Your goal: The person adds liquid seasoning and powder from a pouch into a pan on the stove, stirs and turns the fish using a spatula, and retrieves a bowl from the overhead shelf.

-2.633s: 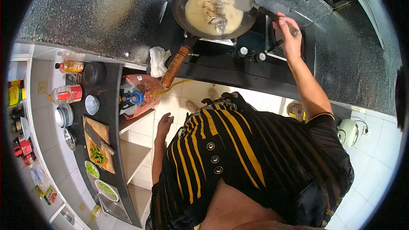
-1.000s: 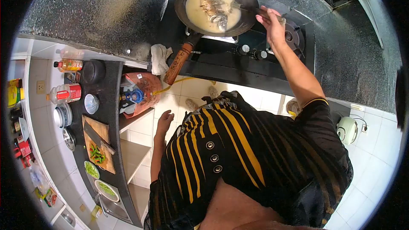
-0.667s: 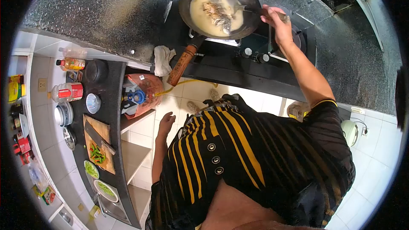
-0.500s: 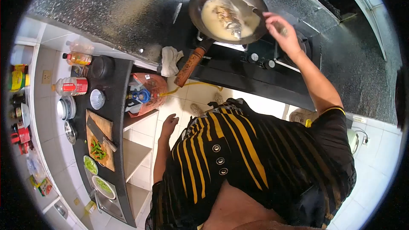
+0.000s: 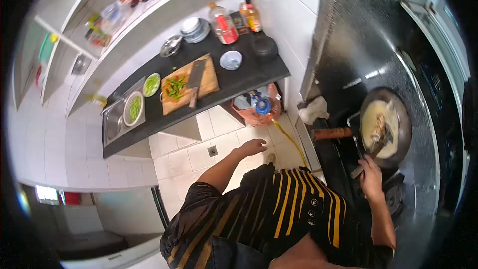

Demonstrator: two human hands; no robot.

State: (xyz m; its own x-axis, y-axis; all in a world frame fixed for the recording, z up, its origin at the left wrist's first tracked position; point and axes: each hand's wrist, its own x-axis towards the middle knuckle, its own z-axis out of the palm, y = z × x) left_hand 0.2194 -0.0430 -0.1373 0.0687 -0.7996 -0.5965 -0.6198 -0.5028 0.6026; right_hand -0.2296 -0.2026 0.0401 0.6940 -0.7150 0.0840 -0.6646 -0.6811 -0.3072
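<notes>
At the right, my right hand (image 5: 370,175) is closed around the handle of a spatula (image 5: 381,145), whose blade lies in the wok beside the fish. The dark wok (image 5: 404,128) stands on the black stove (image 5: 338,162), its wooden handle (image 5: 332,133) pointing left. A browned fish (image 5: 380,125) lies in pale, milky broth (image 5: 369,120). My left hand (image 5: 255,147) hangs over the tiled floor, below the front edge of the dark counter, holding nothing, its fingers partly apart. A white cloth (image 5: 313,110) lies near the end of the wok handle.
Across the room, the dark counter (image 5: 259,72) bears a cutting board (image 5: 211,83) with a cleaver (image 5: 196,77) and cut peppers (image 5: 174,87), a ribbed bowl (image 5: 231,60), bottles and plates. A sink (image 5: 114,124) holds a basket of green vegetables (image 5: 133,108). A yellow hose (image 5: 289,141) crosses below.
The view has swung left, so the wok now appears at the right and the counter with the cutting board at the top. My right hand is still at the spatula; my left hand stays empty.
</notes>
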